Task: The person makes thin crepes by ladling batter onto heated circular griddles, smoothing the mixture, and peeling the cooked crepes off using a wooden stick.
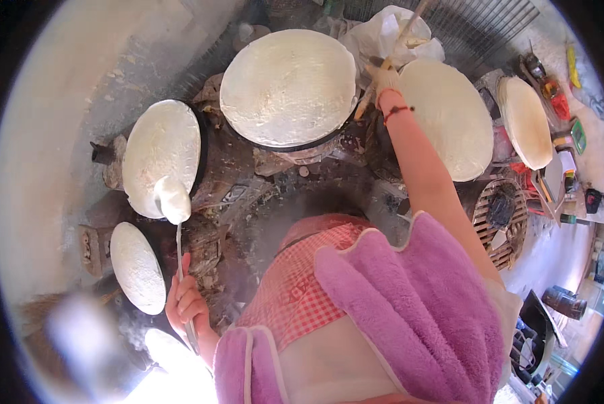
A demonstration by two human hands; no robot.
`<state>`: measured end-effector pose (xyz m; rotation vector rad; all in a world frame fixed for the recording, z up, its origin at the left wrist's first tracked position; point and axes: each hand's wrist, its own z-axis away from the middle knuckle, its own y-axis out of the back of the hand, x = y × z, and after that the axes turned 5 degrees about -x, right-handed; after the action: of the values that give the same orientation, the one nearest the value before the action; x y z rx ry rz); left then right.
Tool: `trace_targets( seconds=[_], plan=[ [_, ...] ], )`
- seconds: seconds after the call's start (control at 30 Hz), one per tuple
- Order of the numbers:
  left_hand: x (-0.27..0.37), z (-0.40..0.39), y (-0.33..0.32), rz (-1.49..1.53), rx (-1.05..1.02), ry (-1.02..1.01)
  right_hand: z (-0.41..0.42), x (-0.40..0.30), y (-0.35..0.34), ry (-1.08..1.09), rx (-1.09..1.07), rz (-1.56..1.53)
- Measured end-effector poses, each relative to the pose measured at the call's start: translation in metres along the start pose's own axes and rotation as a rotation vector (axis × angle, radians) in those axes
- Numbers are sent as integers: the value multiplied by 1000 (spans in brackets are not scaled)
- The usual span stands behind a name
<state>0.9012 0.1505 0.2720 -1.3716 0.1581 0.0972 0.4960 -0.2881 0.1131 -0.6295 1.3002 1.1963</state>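
My left hand (186, 303) grips the long metal handle of a ladle (179, 247). The ladle's head is covered in thick white batter and lies over the near edge of a batter-coated round griddle (163, 146) at the left. My right hand (384, 78) reaches far forward and is closed around a wooden stick (408, 30); a wooden piece (365, 103) shows below the fingers. It is between the large middle griddle (289, 86), spread with pale batter, and another round pale sheet (448, 121) at the right, which the forearm partly overlaps.
A smaller white-coated griddle (137, 267) is at the lower left. A white plastic bag (382, 30) lies beyond my right hand. Round flatbreads (525, 123) are piled at the right, near a slatted basket (501, 222) holding a dark object. A pale wall (54, 151) curves along the left.
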Motion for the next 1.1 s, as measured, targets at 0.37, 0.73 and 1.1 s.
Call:
trace_targets(
  seconds=[0.37, 0.73, 1.1],
  plan=[
    [58, 44, -31, -509, 23, -146, -155, 34, -76, 387, -190, 887],
    [103, 1, -43, -232, -109, -16, 26, -102, -30, 249, -271, 327],
    [121, -1, 10, -171, -48, -53, 162, -172, 0, 359, -157, 131]
  ],
)
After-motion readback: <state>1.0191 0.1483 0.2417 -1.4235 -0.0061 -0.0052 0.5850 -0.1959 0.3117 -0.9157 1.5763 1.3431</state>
